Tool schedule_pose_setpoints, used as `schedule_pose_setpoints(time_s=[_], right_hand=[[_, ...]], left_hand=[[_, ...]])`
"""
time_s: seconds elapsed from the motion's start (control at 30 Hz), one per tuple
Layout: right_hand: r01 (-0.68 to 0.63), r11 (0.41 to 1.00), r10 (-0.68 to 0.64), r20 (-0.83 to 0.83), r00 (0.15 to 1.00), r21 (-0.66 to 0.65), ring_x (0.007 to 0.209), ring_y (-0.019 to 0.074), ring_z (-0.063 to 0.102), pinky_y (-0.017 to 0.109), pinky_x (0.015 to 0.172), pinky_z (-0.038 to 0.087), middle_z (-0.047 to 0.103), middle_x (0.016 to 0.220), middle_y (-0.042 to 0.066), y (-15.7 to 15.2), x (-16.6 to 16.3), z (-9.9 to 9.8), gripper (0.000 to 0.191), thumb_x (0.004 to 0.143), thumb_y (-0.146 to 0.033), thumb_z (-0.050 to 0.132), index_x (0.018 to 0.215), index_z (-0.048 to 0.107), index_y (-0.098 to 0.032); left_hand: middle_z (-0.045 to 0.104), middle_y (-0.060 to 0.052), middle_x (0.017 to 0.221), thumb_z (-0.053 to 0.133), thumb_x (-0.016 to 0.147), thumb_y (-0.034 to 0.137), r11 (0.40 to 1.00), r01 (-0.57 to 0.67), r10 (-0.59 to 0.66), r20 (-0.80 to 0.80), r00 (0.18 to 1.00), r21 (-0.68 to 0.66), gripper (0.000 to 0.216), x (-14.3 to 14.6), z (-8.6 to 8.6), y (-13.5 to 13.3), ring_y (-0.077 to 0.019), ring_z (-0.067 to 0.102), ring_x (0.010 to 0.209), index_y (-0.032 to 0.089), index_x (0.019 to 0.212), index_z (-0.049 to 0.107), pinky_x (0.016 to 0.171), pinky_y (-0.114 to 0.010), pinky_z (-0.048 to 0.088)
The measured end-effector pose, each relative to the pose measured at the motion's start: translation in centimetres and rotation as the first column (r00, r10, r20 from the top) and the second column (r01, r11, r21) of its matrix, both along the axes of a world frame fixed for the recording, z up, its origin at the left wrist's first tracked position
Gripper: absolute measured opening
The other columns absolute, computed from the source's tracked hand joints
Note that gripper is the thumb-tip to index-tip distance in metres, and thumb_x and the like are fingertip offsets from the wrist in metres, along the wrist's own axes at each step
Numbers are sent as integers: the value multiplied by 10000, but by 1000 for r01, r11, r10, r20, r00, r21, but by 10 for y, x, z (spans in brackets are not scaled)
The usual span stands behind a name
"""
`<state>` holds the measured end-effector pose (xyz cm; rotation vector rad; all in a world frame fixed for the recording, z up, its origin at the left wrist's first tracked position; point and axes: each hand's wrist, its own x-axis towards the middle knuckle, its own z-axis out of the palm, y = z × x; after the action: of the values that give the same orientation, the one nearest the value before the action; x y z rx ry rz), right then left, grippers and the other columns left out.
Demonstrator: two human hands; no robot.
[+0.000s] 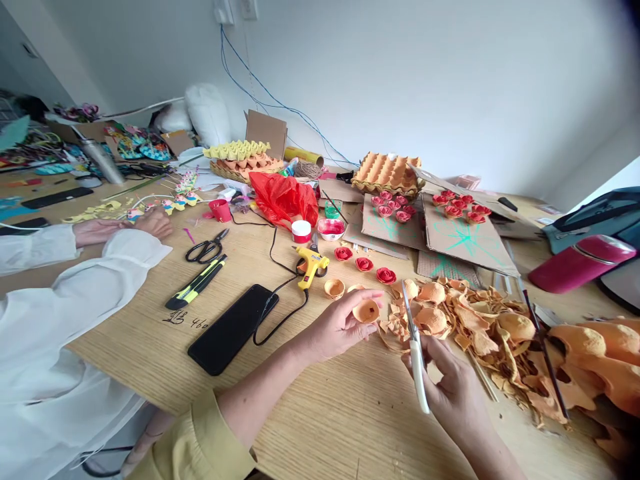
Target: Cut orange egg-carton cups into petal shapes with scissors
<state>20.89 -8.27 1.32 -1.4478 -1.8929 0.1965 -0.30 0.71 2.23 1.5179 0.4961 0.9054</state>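
My left hand (327,333) pinches a small orange egg-carton cup (364,311) by its edge, and a dark hole shows in its base. In my right hand (453,383) are white-handled scissors (417,367), blades pointing up and away, just right of the cup and apart from it. Behind my left hand a plain paper cup (334,288) rests on the table. Three red-painted paper flowers (365,264) line up beyond it. Orange carton scraps (480,313) and uncut cups (431,320) lie beyond my right hand.
A yellow glue gun (311,265), black phone (233,330), utility knife (197,283) and black scissors (206,247) lie left. Cardboard (465,240) bearing red flowers stands behind. A pink bottle (580,263) lies right. Another person's hands (150,223) work at left.
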Motion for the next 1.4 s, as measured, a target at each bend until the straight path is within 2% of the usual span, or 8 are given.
schedule_pose_setpoints(time_s=[0.1,0.27,0.5,0.77,0.87,0.97,1.03,1.4], right_hand=[[2,1000,-2,-16,1000,-6,593,144,537,240,536,451,571,650,-14,-1,0,-1,228,963,-345,538,784,562,-207],[-25,1000,25,-21,999,-3,610,146,539,246,549,455,586,684,-6,-1,0,0,199,965,-332,535,818,571,-203],[-61,998,61,10,998,10,641,156,510,275,593,448,562,708,-5,-1,0,0,146,961,-298,533,843,543,-212],[-74,997,73,50,996,20,654,168,518,304,627,444,553,715,-7,0,0,0,127,968,-281,512,852,494,-231],[-95,995,92,86,992,37,683,175,528,313,667,448,557,719,-10,1,1,-1,129,963,-273,526,849,480,-235],[-112,992,106,97,990,66,671,170,505,312,681,437,532,705,-20,3,3,-5,162,962,-254,544,828,455,-236],[-124,989,117,92,989,81,661,168,485,304,668,425,502,690,-27,3,4,-7,186,961,-251,557,818,440,-237],[-178,978,154,198,968,107,661,176,458,347,716,376,483,721,-23,-2,-2,4,198,922,-281,554,805,401,-236]], left_hand=[[604,-94,1219,691,855,196,996,-36,36,-1,999,77,581,0,-2,2,-187,599,1119,227,1375,434,977,-322,497],[623,-101,1186,688,841,179,993,-58,62,-40,997,105,473,-1,-3,3,-233,582,1203,199,1284,522,1012,-352,481],[563,-105,1344,727,814,194,997,-58,58,14,998,46,533,-1,-1,2,-229,582,1215,223,1315,549,1018,-332,484],[595,-87,1243,784,791,260,993,-39,50,97,994,-109,478,-1,1,3,-212,579,1163,208,1227,597,965,-302,481],[621,-84,1177,793,786,329,975,4,19,103,995,-224,481,-3,5,3,-191,607,1049,198,1219,628,854,-275,494],[656,-59,943,786,784,423,962,59,-21,146,989,-265,487,-6,7,4,-114,581,744,156,1174,669,701,-253,458],[653,-47,822,767,784,492,958,99,-54,173,984,-268,502,-6,6,5,-87,521,629,125,1119,694,634,-249,417],[676,-58,739,690,774,649,950,178,-153,116,981,-255,565,-7,5,6,-86,516,538,94,874,691,546,-238,372]])
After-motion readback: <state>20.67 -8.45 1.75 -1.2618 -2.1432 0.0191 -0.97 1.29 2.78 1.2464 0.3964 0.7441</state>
